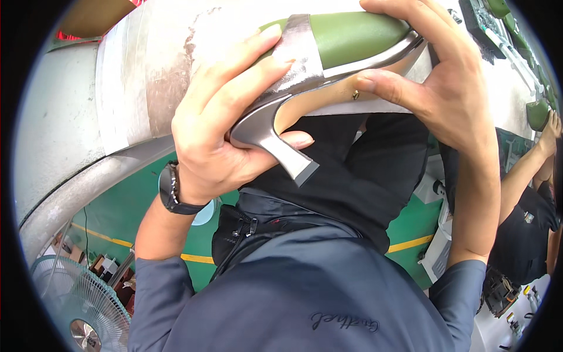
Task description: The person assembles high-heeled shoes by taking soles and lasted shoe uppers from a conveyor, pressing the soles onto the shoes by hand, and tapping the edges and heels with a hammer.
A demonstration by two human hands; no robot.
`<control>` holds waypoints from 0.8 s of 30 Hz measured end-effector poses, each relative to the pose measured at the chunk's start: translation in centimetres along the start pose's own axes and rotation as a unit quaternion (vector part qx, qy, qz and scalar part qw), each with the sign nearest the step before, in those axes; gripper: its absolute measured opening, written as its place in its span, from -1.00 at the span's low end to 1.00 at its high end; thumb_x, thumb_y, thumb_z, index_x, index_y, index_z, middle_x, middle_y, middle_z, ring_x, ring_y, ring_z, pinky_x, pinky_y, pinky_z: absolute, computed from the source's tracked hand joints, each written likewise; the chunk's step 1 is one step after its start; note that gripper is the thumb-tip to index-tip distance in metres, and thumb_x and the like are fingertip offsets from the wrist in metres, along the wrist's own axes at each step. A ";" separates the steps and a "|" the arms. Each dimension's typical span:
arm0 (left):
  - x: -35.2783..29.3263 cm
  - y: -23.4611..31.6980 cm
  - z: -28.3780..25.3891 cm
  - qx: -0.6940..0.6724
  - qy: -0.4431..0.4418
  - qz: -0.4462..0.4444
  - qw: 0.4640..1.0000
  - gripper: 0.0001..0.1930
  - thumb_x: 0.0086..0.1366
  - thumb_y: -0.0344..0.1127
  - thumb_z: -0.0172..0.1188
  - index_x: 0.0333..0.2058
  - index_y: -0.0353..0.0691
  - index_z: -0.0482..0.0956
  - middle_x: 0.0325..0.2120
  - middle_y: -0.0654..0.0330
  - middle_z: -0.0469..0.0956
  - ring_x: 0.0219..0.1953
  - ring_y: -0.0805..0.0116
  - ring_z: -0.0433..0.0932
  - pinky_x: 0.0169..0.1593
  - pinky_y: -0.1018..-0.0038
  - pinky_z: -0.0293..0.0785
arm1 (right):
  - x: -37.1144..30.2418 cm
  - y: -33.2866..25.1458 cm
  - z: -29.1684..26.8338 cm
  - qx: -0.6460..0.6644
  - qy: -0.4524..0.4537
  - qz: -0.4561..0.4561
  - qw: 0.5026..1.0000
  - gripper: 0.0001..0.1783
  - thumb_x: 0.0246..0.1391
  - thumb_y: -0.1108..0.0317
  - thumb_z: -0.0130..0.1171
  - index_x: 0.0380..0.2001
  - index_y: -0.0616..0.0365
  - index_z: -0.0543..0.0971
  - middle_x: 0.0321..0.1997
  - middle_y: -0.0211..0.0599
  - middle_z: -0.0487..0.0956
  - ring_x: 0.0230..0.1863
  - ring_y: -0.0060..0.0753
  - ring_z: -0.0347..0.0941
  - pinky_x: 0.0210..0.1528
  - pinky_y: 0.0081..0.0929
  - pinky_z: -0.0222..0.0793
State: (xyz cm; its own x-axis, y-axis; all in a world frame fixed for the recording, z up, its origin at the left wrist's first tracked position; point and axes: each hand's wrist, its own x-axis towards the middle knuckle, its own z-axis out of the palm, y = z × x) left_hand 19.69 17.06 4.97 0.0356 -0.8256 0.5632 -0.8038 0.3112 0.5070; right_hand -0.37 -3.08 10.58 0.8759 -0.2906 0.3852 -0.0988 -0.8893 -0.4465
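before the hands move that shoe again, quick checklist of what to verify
1. Left hand has the heel end: ok, fingers wrap the back of the high-heeled shoe, thumb under the arch.
2. Right hand has the front part: ok, fingers over the green last, thumb on the sole.
3. Silver heel free: ok, nothing touches its tip.
4. Shoe resting on the grey work surface: cannot tell, the hands hide the contact.
5. Toe end: cannot tell, covered by the right hand.
6. Neighbouring person's hand apart: ok, it is at the far right.
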 end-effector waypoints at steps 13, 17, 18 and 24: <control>0.5 0.9 -0.4 0.005 -0.056 -0.022 0.998 -0.34 0.14 -0.17 0.57 0.17 -0.35 0.59 0.24 -0.22 0.50 0.31 -0.13 0.49 0.37 0.08 0.38 | 1.4 -0.3 0.3 -0.003 -0.065 -0.053 0.996 -0.24 -0.18 -0.03 0.62 0.01 0.25 0.65 0.04 -0.08 0.66 0.06 -0.03 0.59 0.22 0.05 0.39; 0.7 0.7 -0.2 0.013 -0.051 -0.010 0.999 -0.37 0.15 -0.19 0.57 0.13 -0.37 0.60 0.22 -0.24 0.51 0.29 -0.18 0.50 0.35 0.08 0.41 | 2.6 -0.4 -0.1 0.014 -0.113 -0.044 0.993 -0.23 -0.17 -0.01 0.62 0.04 0.25 0.64 0.07 -0.07 0.65 0.09 -0.03 0.58 0.23 0.07 0.39; 0.7 0.7 -0.1 0.014 -0.052 -0.009 0.999 -0.37 0.15 -0.19 0.57 0.13 -0.37 0.60 0.22 -0.24 0.51 0.29 -0.18 0.50 0.35 0.08 0.41 | 3.0 -0.5 -0.1 0.016 -0.126 -0.042 0.991 -0.23 -0.17 -0.01 0.62 0.05 0.25 0.63 0.08 -0.06 0.65 0.10 -0.02 0.57 0.24 0.07 0.39; 0.5 0.9 0.6 0.033 -0.031 0.002 0.999 -0.35 0.17 -0.17 0.55 0.17 -0.37 0.57 0.23 -0.22 0.51 0.28 -0.17 0.51 0.31 0.09 0.45 | 4.1 -2.1 -0.9 0.012 -0.184 -0.015 0.983 -0.21 -0.16 0.02 0.62 0.09 0.24 0.60 0.12 -0.04 0.63 0.14 -0.01 0.55 0.25 0.10 0.38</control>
State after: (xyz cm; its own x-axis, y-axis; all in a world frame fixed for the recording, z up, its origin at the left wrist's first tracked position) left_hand 18.61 16.69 5.30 -0.0021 -0.8523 0.5231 -0.8409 0.2846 0.4603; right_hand 3.03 -2.73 13.82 0.9903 -0.1121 0.0817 -0.0623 -0.8855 -0.4604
